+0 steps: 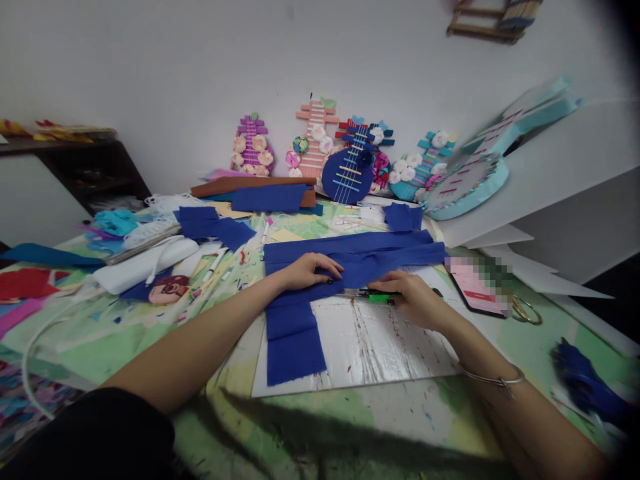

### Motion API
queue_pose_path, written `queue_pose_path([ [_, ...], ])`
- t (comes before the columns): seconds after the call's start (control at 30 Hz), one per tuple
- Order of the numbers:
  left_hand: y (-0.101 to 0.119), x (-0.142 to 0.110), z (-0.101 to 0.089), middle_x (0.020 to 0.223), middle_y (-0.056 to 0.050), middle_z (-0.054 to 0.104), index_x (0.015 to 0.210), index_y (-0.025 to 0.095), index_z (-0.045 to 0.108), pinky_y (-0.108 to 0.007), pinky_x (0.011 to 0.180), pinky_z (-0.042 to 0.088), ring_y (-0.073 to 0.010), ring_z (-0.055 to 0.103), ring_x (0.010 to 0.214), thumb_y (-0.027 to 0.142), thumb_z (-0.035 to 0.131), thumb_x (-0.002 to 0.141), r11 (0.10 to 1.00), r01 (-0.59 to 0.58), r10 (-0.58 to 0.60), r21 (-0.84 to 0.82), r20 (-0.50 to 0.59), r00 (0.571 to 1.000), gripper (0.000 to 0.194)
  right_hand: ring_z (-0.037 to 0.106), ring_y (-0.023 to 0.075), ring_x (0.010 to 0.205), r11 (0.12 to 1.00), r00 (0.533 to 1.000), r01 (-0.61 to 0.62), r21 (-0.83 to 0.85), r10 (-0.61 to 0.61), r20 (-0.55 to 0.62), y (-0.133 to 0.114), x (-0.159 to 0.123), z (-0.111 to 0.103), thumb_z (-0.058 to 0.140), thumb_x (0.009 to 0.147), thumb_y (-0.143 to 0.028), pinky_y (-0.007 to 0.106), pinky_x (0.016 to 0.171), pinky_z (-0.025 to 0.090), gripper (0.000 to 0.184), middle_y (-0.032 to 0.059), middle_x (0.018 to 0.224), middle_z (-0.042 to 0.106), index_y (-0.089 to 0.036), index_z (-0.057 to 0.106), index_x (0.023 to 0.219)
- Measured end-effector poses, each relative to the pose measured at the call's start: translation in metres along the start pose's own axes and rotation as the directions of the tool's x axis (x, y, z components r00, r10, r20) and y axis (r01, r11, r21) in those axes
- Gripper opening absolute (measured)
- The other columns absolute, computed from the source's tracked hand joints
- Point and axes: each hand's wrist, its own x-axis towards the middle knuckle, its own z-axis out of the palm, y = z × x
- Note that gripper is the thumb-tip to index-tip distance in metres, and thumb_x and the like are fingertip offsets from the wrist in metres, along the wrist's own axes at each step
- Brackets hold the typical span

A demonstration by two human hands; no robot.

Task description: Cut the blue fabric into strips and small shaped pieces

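My left hand [311, 272] lies on a strip of dark blue cloth [370, 255], its fingers stretched out and pressing the fabric down. My right hand [413, 297] is closed around a green and black utility knife [383, 297], with the blade end pointing left at the cloth's near edge. Under both hands is a white board [380, 353] scored with many cut marks. Another length of blue cloth [295, 343] hangs down toward me over the board's left part. Whether the blade touches the cloth cannot be made out.
A phone [477, 287] and golden-handled scissors [526, 310] lie to the right. Several decorated lute-shaped crafts [349, 173] lean against the wall. Blue scraps [215, 225], a white glue gun-like device [145, 265] and pens [214, 269] crowd the left side of the green tablecloth [100, 350].
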Motion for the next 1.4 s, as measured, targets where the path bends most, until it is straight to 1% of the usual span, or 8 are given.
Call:
queue_pose_path([
  [0.13, -0.001, 0.0, 0.0, 0.107, -0.009, 0.064, 0.091, 0.018, 0.069, -0.035, 0.092, 0.041, -0.0175, 0.057, 0.102, 0.01, 0.06, 0.074, 1.0, -0.001, 0.001, -0.018, -0.002, 1.0, 0.021, 0.059, 0.0202, 0.088, 1.0, 1.0, 0.013, 0.027, -0.013, 0.009, 0.001, -0.003, -0.006, 0.038, 0.061, 0.007, 0.031, 0.078, 0.045, 0.064, 0.0053, 0.098, 0.066, -0.025, 0.064, 0.11],
  [0.27, 0.002, 0.0, 0.0, 0.107, -0.01, 0.064, 0.091, 0.017, 0.068, -0.034, 0.092, 0.041, -0.0175, 0.057, 0.102, 0.011, 0.06, 0.074, 1.0, 0.002, -0.002, -0.015, -0.007, 1.0, 0.02, 0.059, 0.0212, 0.089, 1.0, 1.0, -0.006, 0.019, 0.005, 0.025, 0.0, -0.003, -0.008, 0.039, 0.062, 0.006, 0.032, 0.079, 0.044, 0.062, 0.0065, 0.099, 0.066, -0.023, 0.064, 0.11],
  [0.4, 0.004, 0.0, -0.001, 0.107, -0.009, 0.064, 0.092, 0.017, 0.068, -0.033, 0.091, 0.042, -0.017, 0.058, 0.101, 0.01, 0.056, 0.076, 0.999, 0.013, -0.013, -0.037, -0.014, 1.0, 0.021, 0.058, 0.0216, 0.09, 1.0, 1.0, 0.001, 0.011, -0.001, 0.017, 0.001, -0.002, -0.005, 0.038, 0.06, 0.007, 0.033, 0.079, 0.045, 0.066, 0.0063, 0.102, 0.065, -0.024, 0.063, 0.112],
  [0.6, 0.004, 0.0, -0.002, 0.109, -0.007, 0.064, 0.091, 0.018, 0.068, -0.035, 0.093, 0.041, -0.0157, 0.057, 0.102, 0.004, 0.049, 0.078, 0.998, 0.032, -0.033, -0.055, -0.006, 0.999, 0.027, 0.058, 0.0212, 0.09, 0.999, 1.0, -0.011, 0.034, 0.012, -0.028, -0.002, 0.001, 0.003, 0.038, 0.059, 0.007, 0.035, 0.08, 0.045, 0.066, 0.0071, 0.102, 0.064, -0.023, 0.063, 0.112],
  [0.83, 0.005, 0.0, -0.001, 0.109, -0.009, 0.063, 0.095, 0.017, 0.067, -0.034, 0.093, 0.041, -0.0169, 0.056, 0.104, 0.008, 0.057, 0.075, 1.0, 0.007, -0.007, 0.004, 0.01, 1.0, 0.024, 0.057, 0.0212, 0.09, 1.0, 1.0, -0.01, 0.024, 0.01, 0.011, -0.01, 0.006, 0.005, 0.038, 0.06, 0.007, 0.034, 0.08, 0.045, 0.063, 0.0089, 0.1, 0.063, -0.02, 0.063, 0.111],
  [1.0, 0.005, 0.0, -0.001, 0.109, -0.009, 0.063, 0.094, 0.017, 0.067, -0.035, 0.093, 0.041, -0.017, 0.056, 0.104, 0.009, 0.059, 0.075, 1.0, 0.005, -0.005, 0.01, 0.012, 1.0, 0.022, 0.057, 0.0218, 0.089, 1.0, 1.0, 0.002, 0.005, -0.002, 0.016, -0.011, 0.004, 0.004, 0.037, 0.061, 0.008, 0.035, 0.079, 0.045, 0.064, 0.0092, 0.1, 0.063, -0.021, 0.062, 0.113],
  [1.17, 0.001, 0.0, -0.001, 0.108, -0.01, 0.063, 0.093, 0.016, 0.067, -0.034, 0.092, 0.041, -0.0171, 0.056, 0.104, 0.009, 0.06, 0.074, 1.0, -0.007, 0.007, 0.004, 0.019, 1.0, 0.021, 0.056, 0.022, 0.09, 1.0, 0.999, 0.006, 0.014, -0.006, 0.035, -0.011, 0.001, 0.002, 0.037, 0.058, 0.009, 0.034, 0.08, 0.044, 0.067, 0.0085, 0.1, 0.064, -0.021, 0.063, 0.113],
  [1.4, 0.001, 0.0, 0.0, 0.108, -0.01, 0.063, 0.093, 0.016, 0.067, -0.034, 0.092, 0.041, -0.0168, 0.056, 0.103, 0.01, 0.06, 0.074, 1.0, -0.006, 0.006, 0.01, 0.011, 1.0, 0.02, 0.057, 0.0222, 0.088, 0.999, 0.998, -0.004, 0.035, 0.002, 0.066, -0.005, -0.002, -0.003, 0.039, 0.061, 0.006, 0.033, 0.077, 0.044, 0.063, 0.0071, 0.099, 0.064, -0.023, 0.063, 0.112],
])
